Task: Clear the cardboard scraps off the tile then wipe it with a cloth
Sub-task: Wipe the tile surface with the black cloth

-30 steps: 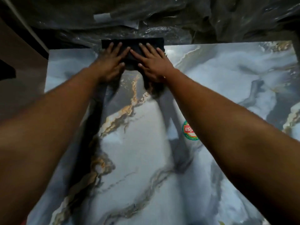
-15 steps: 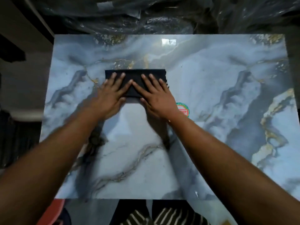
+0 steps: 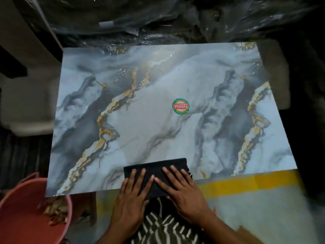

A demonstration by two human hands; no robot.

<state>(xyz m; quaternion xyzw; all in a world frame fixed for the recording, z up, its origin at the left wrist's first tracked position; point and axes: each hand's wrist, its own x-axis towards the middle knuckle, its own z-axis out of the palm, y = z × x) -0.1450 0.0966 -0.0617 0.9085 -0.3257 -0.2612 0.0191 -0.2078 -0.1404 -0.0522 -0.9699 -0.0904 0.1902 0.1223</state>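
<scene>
tile [image 3: 158, 120], marbled grey with gold veins, lies flat and takes up most of the view, with no scraps visible on it. both hands press a dark cloth [image 3: 158, 167] flat at its near edge: left hand [image 3: 131, 196] and right hand [image 3: 184, 194] side by side, fingers straight and spread, likely to bear down evenly across the wipe. a round sticker [image 3: 180, 106] sits near mid-tile. a pink tub [image 3: 26, 208] (cardboard bits inside) stands at the near left corner; crumpled plastic sheeting [image 3: 175, 20] lies beyond.
</scene>
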